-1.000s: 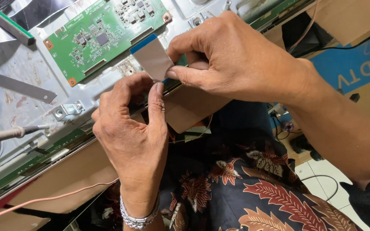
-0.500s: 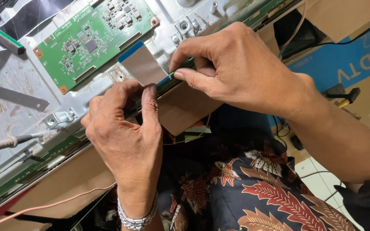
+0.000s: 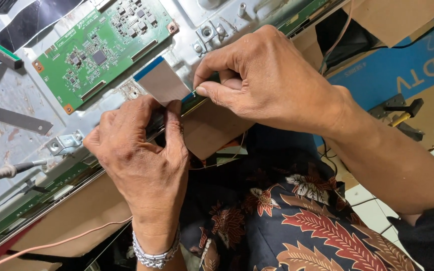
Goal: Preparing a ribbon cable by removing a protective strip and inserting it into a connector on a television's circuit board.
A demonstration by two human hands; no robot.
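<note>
Seating a flat ribbon cable [image 3: 163, 83] at the lower edge of the metal back panel [image 3: 11, 108]: that is the step we judge to be in hand.

Item, right hand [image 3: 262, 75], upper centre of the frame: thumb and forefinger closed in a pinch on the cable's lower end, where it meets the long narrow board strip [image 3: 51, 188] along the panel's edge.

Item, left hand [image 3: 141, 155], centre: fingers [image 3: 174, 128] pressed nearly closed against the same edge, just beside the cable; we cannot tell whether they grip anything.

Item, cable: centre, slightly above, its blue-tipped upper end loose near the green circuit board [image 3: 101, 47] at upper left, not plugged in.

Item, probe [image 3: 6, 173], left edge, untouched.

Next move, in our judgement: steady, even pressure at the connector, keeping the cable square so it does not crease.

Compared with half a second ago: both hands sit at the same spot, grips unchanged; the view has shifted a little.
</note>
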